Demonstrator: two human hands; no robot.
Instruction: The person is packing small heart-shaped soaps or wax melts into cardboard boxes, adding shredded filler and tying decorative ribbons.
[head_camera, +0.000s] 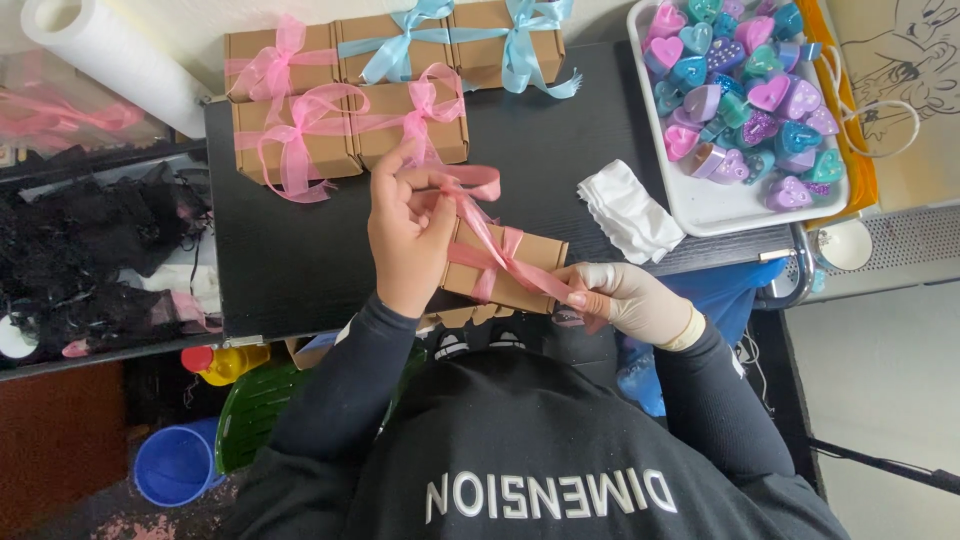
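hands (500, 265) gripping pink ribbon (480, 215) on centre box (520, 275) | tied boxes (330, 120) stacked upper left | heart tray (700, 200) upper right | white cloth (630, 212) between

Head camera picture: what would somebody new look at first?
Probably the white tray at the top right, heaped with shiny hearts in pink, purple and teal. In the middle, the left hand and the gloved right hand pull a pink ribbon around a brown box. More bow-tied boxes sit at the top of the black table.
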